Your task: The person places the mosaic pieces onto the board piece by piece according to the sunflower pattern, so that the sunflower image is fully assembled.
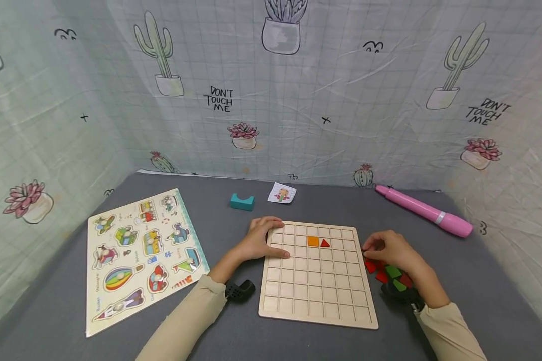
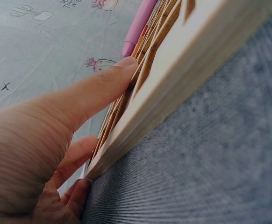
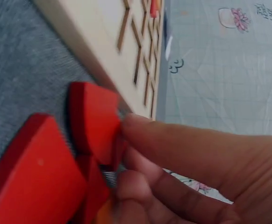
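Note:
A wooden grid board (image 1: 316, 286) lies in front of me, with an orange square (image 1: 313, 241) and a red triangle (image 1: 325, 243) side by side in its upper part. My left hand (image 1: 255, 243) rests on the board's upper left side, its thumb (image 2: 105, 81) stretched over the top and its fingers at the edge. Right of the board, my right hand (image 1: 390, 249) reaches over a pile of red pieces (image 1: 381, 276) and green pieces (image 1: 393, 271). Its thumb and forefinger pinch a red piece (image 3: 98, 121) beside the board's side, seen close in the right wrist view.
A picture puzzle board (image 1: 140, 255) lies at the left. Behind the grid board are a teal block (image 1: 242, 202) with a curved notch and a small pattern card (image 1: 282, 193). A pink marker-shaped object (image 1: 422, 209) lies at the back right, before a printed cloth backdrop (image 1: 271, 100).

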`<action>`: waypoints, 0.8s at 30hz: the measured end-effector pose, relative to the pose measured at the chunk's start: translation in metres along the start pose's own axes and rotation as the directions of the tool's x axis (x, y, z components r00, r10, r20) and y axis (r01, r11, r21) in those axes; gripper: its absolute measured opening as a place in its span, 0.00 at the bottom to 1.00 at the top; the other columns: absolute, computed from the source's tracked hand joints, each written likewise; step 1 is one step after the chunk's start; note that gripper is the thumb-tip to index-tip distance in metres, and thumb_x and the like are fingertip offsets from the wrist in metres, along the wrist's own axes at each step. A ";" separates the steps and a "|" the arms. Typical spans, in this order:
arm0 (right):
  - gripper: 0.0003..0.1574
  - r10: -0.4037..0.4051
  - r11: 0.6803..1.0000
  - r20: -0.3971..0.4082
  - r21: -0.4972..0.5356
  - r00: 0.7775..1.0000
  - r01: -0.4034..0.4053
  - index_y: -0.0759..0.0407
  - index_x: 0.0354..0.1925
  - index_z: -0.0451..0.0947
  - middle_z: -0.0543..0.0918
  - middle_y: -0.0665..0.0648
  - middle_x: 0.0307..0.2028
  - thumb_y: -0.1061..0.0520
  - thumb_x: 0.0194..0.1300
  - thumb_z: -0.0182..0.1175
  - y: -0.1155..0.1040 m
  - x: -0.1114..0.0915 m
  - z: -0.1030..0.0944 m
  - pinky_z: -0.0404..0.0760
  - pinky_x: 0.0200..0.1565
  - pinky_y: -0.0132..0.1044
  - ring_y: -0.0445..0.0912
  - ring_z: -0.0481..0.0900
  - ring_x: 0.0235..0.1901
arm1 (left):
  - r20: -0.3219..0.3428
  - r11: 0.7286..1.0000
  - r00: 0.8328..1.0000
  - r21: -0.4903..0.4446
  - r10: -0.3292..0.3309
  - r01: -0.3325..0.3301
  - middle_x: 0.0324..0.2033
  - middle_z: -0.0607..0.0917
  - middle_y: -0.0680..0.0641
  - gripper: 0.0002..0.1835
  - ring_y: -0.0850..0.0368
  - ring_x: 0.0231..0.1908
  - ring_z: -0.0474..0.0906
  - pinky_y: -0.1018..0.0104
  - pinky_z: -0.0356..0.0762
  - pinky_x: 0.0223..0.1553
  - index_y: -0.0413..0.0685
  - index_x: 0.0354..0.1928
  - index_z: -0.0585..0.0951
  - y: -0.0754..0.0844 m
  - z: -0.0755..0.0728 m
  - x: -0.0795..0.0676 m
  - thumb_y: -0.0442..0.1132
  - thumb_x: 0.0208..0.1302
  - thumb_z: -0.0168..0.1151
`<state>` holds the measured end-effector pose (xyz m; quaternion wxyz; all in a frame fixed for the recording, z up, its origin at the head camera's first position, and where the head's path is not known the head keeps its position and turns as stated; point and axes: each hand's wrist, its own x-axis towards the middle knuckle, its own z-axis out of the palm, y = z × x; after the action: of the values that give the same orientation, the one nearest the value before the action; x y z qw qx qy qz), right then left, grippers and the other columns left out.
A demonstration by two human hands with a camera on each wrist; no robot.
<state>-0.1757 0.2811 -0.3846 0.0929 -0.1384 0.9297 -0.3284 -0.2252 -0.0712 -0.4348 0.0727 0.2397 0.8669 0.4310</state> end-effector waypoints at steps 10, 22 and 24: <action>0.10 0.038 0.999 -0.009 -0.019 0.999 -0.038 0.67 0.34 0.81 0.78 0.52 0.25 0.61 0.57 0.70 -0.002 0.000 -0.002 0.74 0.28 0.36 0.44 0.74 0.26 | 0.000 1.000 1.000 -0.013 0.008 -0.008 0.66 0.67 0.42 0.40 0.41 0.66 0.50 0.43 0.55 0.63 0.40 0.62 0.75 0.001 -0.001 0.000 0.44 0.46 0.79; 0.12 -0.003 1.000 0.012 -0.027 1.000 0.003 0.69 0.34 0.80 0.81 0.54 0.28 0.63 0.54 0.72 0.000 -0.001 -0.004 0.76 0.30 0.35 0.45 0.77 0.28 | 0.008 1.000 1.000 -0.007 -0.008 0.008 0.67 0.66 0.42 0.40 0.41 0.66 0.50 0.43 0.55 0.63 0.41 0.62 0.74 0.002 -0.002 0.000 0.44 0.46 0.79; 0.12 -0.010 1.000 0.025 -0.019 1.000 0.010 0.70 0.35 0.80 0.82 0.55 0.29 0.65 0.53 0.72 0.000 -0.001 -0.005 0.77 0.30 0.35 0.46 0.77 0.29 | 0.008 1.000 1.000 -0.005 -0.011 0.011 0.67 0.66 0.42 0.40 0.42 0.66 0.50 0.43 0.55 0.63 0.41 0.62 0.74 0.002 -0.001 0.000 0.45 0.45 0.79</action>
<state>-0.1757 0.2842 -0.3810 0.1016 -0.1481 0.9308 -0.3183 -0.2252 -0.0713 -0.4327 0.0792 0.2363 0.8668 0.4319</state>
